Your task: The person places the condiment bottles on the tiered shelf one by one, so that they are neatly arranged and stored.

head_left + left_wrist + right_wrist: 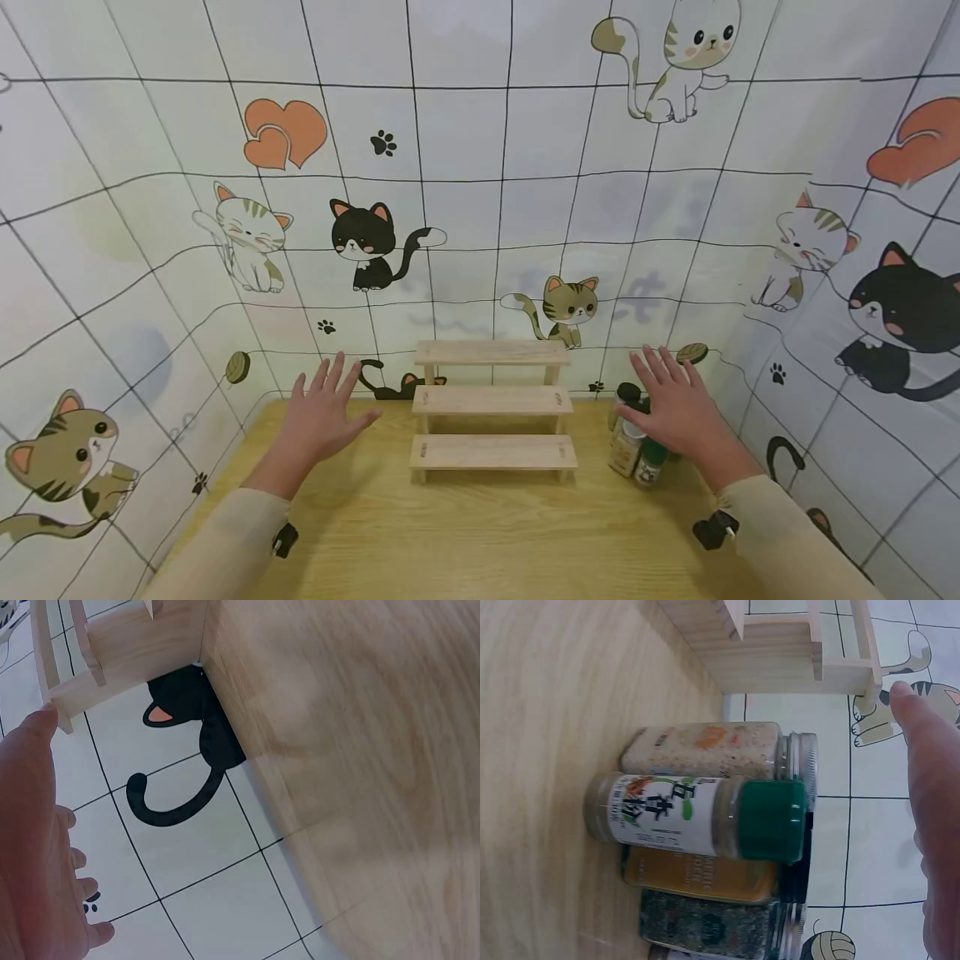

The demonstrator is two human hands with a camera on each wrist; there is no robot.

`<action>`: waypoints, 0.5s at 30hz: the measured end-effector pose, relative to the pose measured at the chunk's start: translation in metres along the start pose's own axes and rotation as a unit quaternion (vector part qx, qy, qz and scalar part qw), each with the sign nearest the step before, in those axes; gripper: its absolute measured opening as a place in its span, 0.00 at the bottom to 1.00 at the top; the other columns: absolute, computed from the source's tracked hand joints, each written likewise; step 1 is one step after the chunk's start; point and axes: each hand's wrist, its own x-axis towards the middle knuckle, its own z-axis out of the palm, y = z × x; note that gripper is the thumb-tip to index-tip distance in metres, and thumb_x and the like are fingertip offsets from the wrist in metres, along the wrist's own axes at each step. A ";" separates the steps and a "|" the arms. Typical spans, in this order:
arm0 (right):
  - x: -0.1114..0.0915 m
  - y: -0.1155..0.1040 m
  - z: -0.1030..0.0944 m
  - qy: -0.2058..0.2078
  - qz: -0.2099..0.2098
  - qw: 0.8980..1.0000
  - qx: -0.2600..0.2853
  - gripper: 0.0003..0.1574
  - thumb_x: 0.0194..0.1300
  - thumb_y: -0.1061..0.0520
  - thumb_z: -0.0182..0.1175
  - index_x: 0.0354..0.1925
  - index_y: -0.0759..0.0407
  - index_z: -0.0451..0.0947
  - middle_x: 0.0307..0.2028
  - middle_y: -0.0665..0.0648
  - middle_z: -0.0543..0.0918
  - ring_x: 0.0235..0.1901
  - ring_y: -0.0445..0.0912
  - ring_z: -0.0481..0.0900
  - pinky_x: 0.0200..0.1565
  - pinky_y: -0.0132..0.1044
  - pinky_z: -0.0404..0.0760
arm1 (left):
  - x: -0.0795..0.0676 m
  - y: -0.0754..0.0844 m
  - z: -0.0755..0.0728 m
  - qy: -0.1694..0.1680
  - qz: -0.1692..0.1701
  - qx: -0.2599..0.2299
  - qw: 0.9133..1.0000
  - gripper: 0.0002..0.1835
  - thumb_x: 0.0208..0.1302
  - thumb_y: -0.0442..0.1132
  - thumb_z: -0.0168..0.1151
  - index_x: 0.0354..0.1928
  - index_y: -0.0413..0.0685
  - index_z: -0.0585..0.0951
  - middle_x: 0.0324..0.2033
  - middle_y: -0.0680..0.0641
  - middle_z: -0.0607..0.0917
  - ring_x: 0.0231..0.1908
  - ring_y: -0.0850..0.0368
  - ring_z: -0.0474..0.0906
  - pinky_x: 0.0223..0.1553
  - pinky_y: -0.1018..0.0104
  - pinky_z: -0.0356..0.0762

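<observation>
A three-step wooden rack point(492, 401) stands at the back middle of the table, its steps bare. My left hand point(318, 414) hovers to its left with fingers spread, holding nothing. My right hand point(681, 410) is likewise spread and empty, raised over a cluster of spice jars at the right. Among them are a green-capped jar point(671, 814) with a white label, a jar of pale grains point(705, 748), a flat jar of orange-yellow powder point(697, 874) and a jar of dark green flakes point(705, 924). In the head view the right hand partly hides the jars.
The light wooden table point(480, 533) meets cloth walls point(465, 133) printed with cats and grid lines at the back and both sides. Small black devices point(716, 530) are strapped at both wrists.
</observation>
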 end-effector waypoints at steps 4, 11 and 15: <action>-0.009 -0.007 0.000 0.002 -0.002 1.000 0.010 0.67 0.75 0.22 0.61 0.90 0.58 0.49 0.88 0.68 0.48 0.86 0.70 0.44 0.79 0.76 0.41 | -0.011 0.005 0.006 -0.001 0.007 -0.021 1.000 0.55 0.76 0.76 0.56 0.89 0.47 0.57 0.87 0.33 0.52 0.84 0.28 0.52 0.77 0.21 0.51; -0.026 -0.009 0.001 0.032 -0.009 0.999 0.009 0.65 0.73 0.24 0.65 0.88 0.60 0.55 0.86 0.69 0.55 0.84 0.70 0.51 0.78 0.74 0.50 | -0.016 0.021 0.016 0.010 0.023 -0.042 0.999 0.54 0.76 0.77 0.54 0.89 0.50 0.58 0.86 0.34 0.55 0.83 0.29 0.56 0.77 0.23 0.55; -0.034 -0.007 0.004 0.046 -0.017 0.999 0.012 0.66 0.73 0.25 0.65 0.89 0.57 0.52 0.86 0.68 0.55 0.84 0.69 0.52 0.77 0.74 0.53 | -0.018 0.027 0.024 0.021 0.034 -0.050 0.998 0.53 0.75 0.76 0.58 0.88 0.49 0.61 0.86 0.34 0.58 0.82 0.30 0.58 0.76 0.24 0.59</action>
